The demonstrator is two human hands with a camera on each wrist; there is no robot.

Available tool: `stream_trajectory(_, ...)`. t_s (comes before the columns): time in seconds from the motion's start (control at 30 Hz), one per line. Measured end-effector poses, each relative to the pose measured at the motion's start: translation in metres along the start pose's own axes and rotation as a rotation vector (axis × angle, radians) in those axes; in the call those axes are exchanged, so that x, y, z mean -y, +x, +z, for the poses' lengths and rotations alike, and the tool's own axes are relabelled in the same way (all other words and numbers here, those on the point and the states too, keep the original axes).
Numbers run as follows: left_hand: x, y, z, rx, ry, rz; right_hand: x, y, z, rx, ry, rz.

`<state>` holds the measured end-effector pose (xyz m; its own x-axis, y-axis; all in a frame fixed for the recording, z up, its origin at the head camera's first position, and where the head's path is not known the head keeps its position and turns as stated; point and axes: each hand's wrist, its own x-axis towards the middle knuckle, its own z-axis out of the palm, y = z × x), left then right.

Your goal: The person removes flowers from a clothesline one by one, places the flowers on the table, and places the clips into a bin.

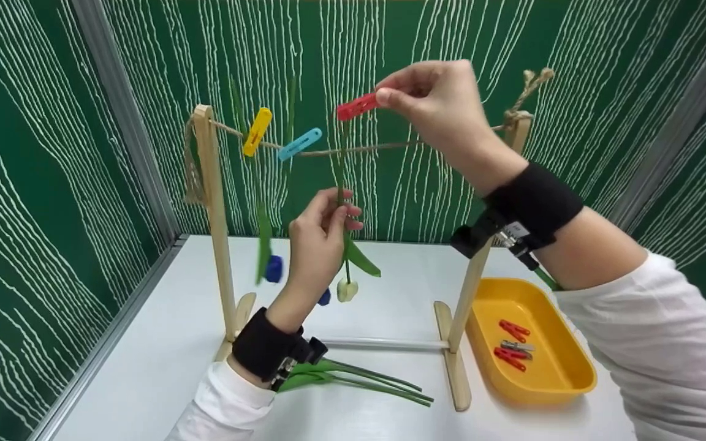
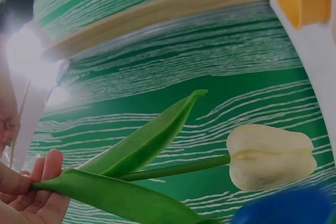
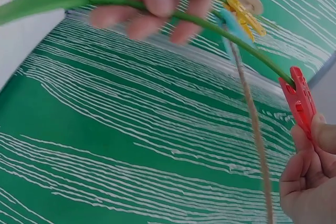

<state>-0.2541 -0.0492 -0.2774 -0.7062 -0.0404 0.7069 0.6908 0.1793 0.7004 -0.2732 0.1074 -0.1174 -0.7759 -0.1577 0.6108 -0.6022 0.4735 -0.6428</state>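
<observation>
My left hand pinches the green stem of a white artificial tulip, which hangs bloom down with its leaves below the fingers. Higher up, my right hand holds a red clothespin between thumb and fingers. In the right wrist view, the clothespin's tip meets the stem's upper end. Behind the stem runs a rope, with the red clothespin above it. To the left, a yellow clothespin and a blue clothespin sit on the rope with stems hanging there.
Wooden posts carry the rope on both sides. Blue blooms hang near my left hand. Loose green stems lie on the white table. At right, a yellow tray holds red clothespins and a grey one.
</observation>
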Motion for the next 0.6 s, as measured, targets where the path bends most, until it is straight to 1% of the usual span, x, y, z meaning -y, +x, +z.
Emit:
stream_trajectory(0.13, -0.003, -0.008, 0.004, 0.05, 0.008, 0.001, 0.003, 0.003, -0.016, -0.034, 0.079, 0.008)
stream_trajectory(0.27, -0.01, -0.02, 0.01, 0.136, 0.011, 0.031, 0.004, 0.001, -0.036, -0.065, 0.125, 0.016)
stream_trajectory(0.43, -0.021, -0.041, 0.018, 0.281, 0.089, 0.125, -0.001, -0.003, -0.071, -0.13, 0.158, 0.036)
stream_trajectory(0.53, -0.025, -0.054, 0.022, 0.356, 0.153, 0.19, -0.011, -0.006, -0.093, -0.17, 0.241, 0.038)
stream_trajectory(0.6, -0.025, -0.063, 0.023, 0.4, 0.195, 0.219, -0.02, -0.008, -0.107, -0.202, 0.308, 0.049)
